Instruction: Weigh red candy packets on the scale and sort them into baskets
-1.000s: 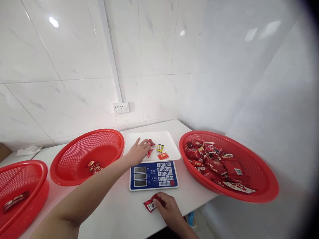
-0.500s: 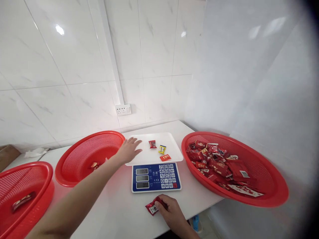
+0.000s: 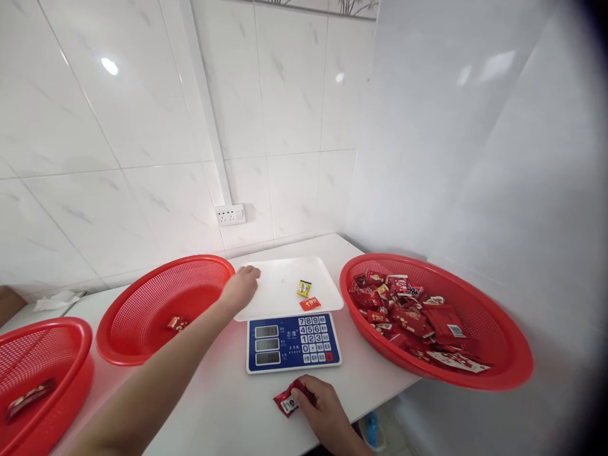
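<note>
Sorting step, I judge: the left hand (image 3: 240,288), loosely curled at the scale tray (image 3: 285,288) edge, grip hidden, while the right hand (image 3: 323,405) pins a red wrapped candy (image 3: 286,401) on the surface (image 3: 228,399); next needs a careful pinch.

The far-left basket (image 3: 45,354) is cut by the edge — the scale (image 3: 293,342) digits are unreadable, and the left hand (image 3: 241,288) curls, its inside hidden.

White countertop (image 3: 228,405) carrying baskets and a scale.

We see a blue-faced electronic scale (image 3: 293,342) with a white tray just beyond our right hand (image 3: 323,411), which pins a red foil packet (image 3: 286,400) to the surface. A full red mesh basket (image 3: 494,367) sits right of that hand; two more red mesh baskets (image 3: 137,342) (image 3: 71,380) lie left of it.
</note>
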`<state>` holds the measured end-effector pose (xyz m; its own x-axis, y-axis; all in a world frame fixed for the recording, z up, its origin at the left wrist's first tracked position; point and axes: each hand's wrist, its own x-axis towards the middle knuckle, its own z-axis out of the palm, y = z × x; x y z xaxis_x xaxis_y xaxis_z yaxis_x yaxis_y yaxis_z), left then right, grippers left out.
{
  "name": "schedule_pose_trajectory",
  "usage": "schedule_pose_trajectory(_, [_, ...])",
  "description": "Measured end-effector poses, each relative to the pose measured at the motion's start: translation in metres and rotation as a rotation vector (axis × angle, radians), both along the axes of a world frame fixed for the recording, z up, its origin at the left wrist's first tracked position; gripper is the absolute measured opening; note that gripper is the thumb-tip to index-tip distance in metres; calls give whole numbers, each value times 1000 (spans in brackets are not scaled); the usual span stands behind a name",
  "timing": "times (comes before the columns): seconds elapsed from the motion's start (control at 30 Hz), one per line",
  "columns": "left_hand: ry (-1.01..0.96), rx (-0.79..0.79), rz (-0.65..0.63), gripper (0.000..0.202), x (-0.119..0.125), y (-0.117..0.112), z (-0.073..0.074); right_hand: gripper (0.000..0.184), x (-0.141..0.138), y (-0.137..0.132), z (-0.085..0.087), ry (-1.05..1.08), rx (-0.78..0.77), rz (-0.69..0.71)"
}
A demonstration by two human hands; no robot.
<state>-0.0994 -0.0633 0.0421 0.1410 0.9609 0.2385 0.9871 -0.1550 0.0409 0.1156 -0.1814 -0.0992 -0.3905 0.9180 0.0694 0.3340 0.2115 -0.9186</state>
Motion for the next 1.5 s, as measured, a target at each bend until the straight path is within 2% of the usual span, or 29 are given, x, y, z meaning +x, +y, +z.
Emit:
schedule_pose_trajectory(0.13, [39, 44, 163, 26, -46, -35, 23, 26, 1, 2, -1, 10, 23, 25])
schedule_pose_trajectory(0.23, [29, 27, 172, 23, -52, -44, 24, 27, 1, 2, -4, 8, 32, 35])
schedule_pose_trajectory(0.33, [-19, -2, 87, 23, -25, -34, 11, 27, 0, 2, -5, -2, 41, 30])
schedule_pose_trajectory(0.57, [-73, -88, -138, 27, 88, 18, -24, 25, -1, 0, -1, -49, 58, -8])
schedule_pose_trajectory(0.63, [-69, -121, -165, 28, 106, 30, -30, 25, -2, 0, -2, -63, 72, -14])
schedule_pose_trajectory(0.7, [-60, -141, -173, 26, 112, 36, -31, 25, -2, -1, -3, -70, 85, -17])
schedule_pose_trajectory(0.77, [-47, -133, -157, 23, 103, 36, -25, 25, -2, -1, -4, -62, 95, -21])
schedule_pose_trajectory(0.83, [-29, -98, -110, 18, 80, 29, -13, 25, -1, 0, -4, -54, 101, -19])
schedule_pose_trajectory(0.97, [31, -12, 84, 22, 11, -3, 20, 26, 0, 0, -2, -61, 111, 0])
schedule_pose_trajectory(1.03, [68, 8, 185, 25, -21, -21, 32, 26, 1, 0, -1, -54, 106, 19])
schedule_pose_trajectory(1.1, [105, 14, 240, 26, -39, -35, 37, 25, 2, 0, 1, -47, 95, 38])
schedule_pose_trajectory(1.17, [124, 12, 237, 26, -40, -41, 35, 25, 2, 1, 1, -44, 84, 44])
schedule_pose_trajectory(1.27, [97, -8, 109, 29, -10, -36, 21, 24, 2, 1, 2, -42, 74, 34])
schedule_pose_trajectory(1.4, [27, -59, -149, 28, 59, -19, -2, 26, 0, -1, 1, -54, 93, 6])
schedule_pose_trajectory(1.5, [-10, -104, -256, 28, 100, -8, -15, 27, -1, -1, -1, -66, 119, -23])
